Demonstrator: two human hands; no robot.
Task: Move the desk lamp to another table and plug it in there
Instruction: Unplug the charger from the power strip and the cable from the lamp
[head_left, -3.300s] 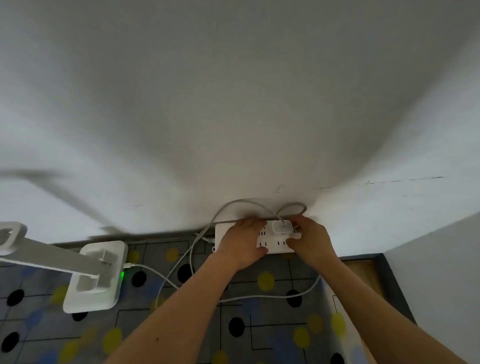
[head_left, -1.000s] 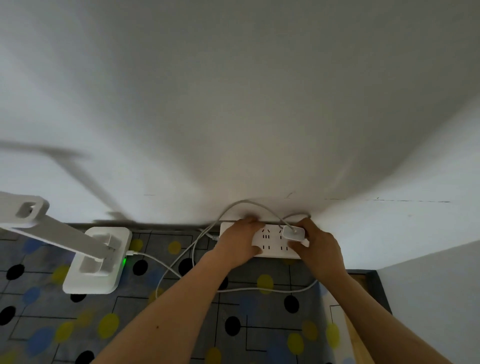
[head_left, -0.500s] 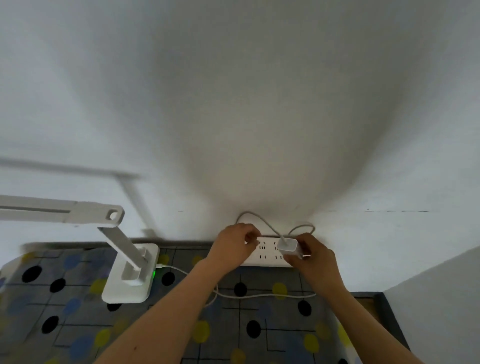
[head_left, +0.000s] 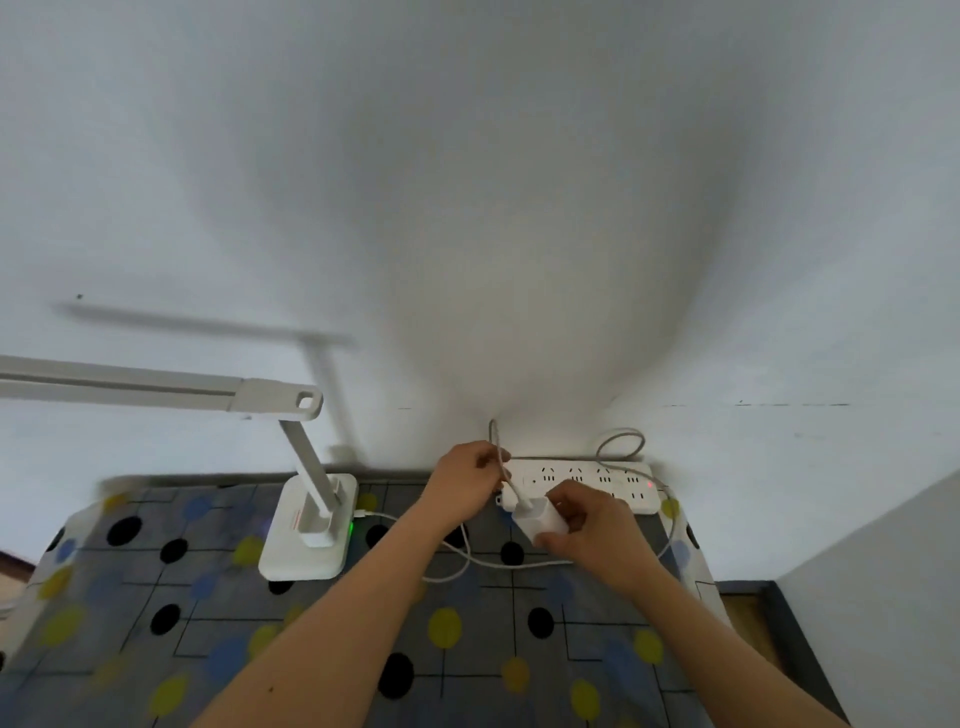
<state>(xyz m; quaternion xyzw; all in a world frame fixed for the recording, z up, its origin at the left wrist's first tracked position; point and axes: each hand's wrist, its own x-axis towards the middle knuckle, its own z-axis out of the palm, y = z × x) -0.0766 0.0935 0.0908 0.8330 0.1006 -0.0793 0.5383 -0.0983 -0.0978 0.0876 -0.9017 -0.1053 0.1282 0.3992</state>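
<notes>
White desk lamp (head_left: 307, 470): stands upright at the left of a surface (head_left: 218, 587) covered in grey cloth with black, yellow and blue dots; its flat rectangular base sits on the cloth near the white wall (head_left: 467, 208), its stem leans back to the left, and its long bar head reaches out past the left edge of the view.
White power strip (head_left: 587, 480): lies flat along the wall at the back right of the surface, well to the right of the lamp base; a small red light (head_left: 649, 485) glows near its right end.
Left hand (head_left: 467, 483): fingers curled round a thin grey-white cable (head_left: 497, 452), just beside the strip's left end.
Right hand (head_left: 589, 522): grips a small white boxy adapter (head_left: 537, 519) between fingers and thumb, just in front of the strip and seated in none of its sockets.
Cable run: one stretch rises from the adapter through the left hand toward the wall; another leaves the lamp base, passes under the left forearm and lies across the cloth toward the right wrist; a loop rests against the wall behind the strip. Whether all are one cable cannot be told.
Green light (head_left: 350, 527): glows on the right edge of the lamp base.
</notes>
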